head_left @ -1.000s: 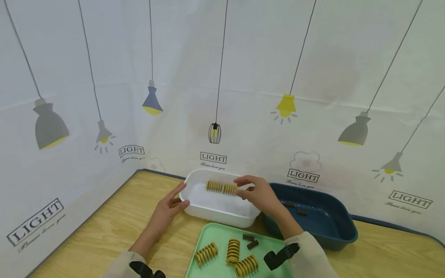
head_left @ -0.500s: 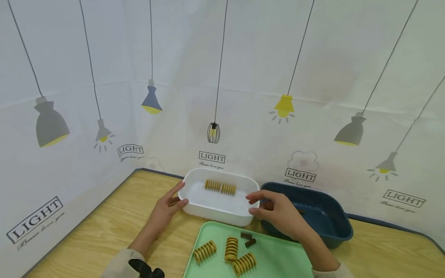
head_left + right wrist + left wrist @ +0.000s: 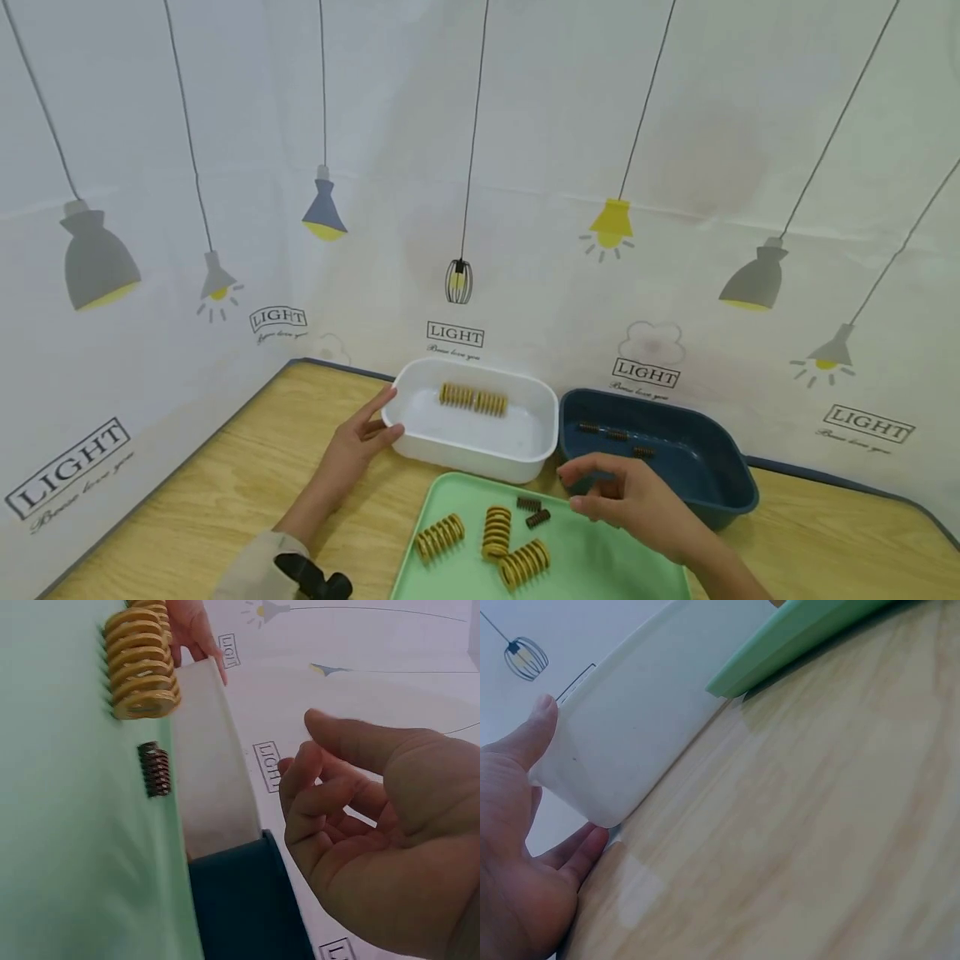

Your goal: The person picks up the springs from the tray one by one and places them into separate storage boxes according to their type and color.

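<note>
My left hand [image 3: 351, 450] rests against the left end of the white bin [image 3: 468, 454], thumb and fingers spread and fairly straight. In the left wrist view its thumb touches the bin wall. My right hand [image 3: 637, 504] hovers above the green tray [image 3: 592, 558], in front of the blue bin [image 3: 720, 500]. Its fingers are loosely bent, with a gap to the thumb and nothing between them. Nearest to it on the tray are two small dark coil springs [image 3: 537, 518]. Several larger yellow coil springs [image 3: 497, 533] lie on the tray and, end to end, in the white bin.
Three small dark springs [image 3: 617, 435] lie in the blue bin. The two bins stand side by side at the back of the wooden table [image 3: 247, 475], close to a printed wall sheet [image 3: 540, 258]. The tray lies in front of both bins.
My right hand has let go of a yellow spring in the white bin and moved right and towards me, over the tray. My left hand has stayed at the bin.
</note>
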`<state>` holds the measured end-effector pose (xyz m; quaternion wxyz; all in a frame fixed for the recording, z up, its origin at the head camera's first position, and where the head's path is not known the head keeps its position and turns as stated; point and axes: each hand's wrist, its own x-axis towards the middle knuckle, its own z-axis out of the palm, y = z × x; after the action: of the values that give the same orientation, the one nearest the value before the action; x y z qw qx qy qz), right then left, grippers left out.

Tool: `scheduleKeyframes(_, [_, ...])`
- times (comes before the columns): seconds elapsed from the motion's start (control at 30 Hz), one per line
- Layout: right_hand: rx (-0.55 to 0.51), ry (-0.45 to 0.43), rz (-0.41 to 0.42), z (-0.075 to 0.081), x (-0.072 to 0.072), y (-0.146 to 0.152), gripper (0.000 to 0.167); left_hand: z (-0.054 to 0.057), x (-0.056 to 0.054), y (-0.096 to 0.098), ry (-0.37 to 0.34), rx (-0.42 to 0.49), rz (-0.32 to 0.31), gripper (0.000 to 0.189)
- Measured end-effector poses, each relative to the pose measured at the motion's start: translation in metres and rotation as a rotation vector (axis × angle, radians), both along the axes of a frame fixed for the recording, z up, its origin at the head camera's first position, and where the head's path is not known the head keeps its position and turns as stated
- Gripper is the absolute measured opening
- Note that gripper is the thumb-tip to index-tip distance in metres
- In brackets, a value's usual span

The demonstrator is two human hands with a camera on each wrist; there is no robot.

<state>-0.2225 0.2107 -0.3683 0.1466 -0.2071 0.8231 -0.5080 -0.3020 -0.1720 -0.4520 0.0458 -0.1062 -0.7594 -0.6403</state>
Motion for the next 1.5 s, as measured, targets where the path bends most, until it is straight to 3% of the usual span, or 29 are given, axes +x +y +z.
scheduleKeyframes(0.5, [-0.099,-0.129,0.266,-0.033,0.004,-0.017,0.036,0.007,0.003,0.001,-0.002,0.001,-0.012,0.064])
scheduleKeyframes(0.73, [-0.105,-0.191,0.267,-0.047,0.005,-0.021,0.037,0.027,0.016,0.006,-0.028,0.012,-0.03,0.063])
scheduleKeyframes(0.93, [-0.083,-0.213,0.242,-0.052,0.005,-0.023,0.034,0.007,0.0,0.002,-0.038,-0.007,-0.016,0.064])
scheduleKeyframes(1.5, [-0.123,-0.232,0.259,-0.061,0.007,-0.021,0.032,0.004,0.003,0.003,-0.034,0.0,-0.012,0.065])
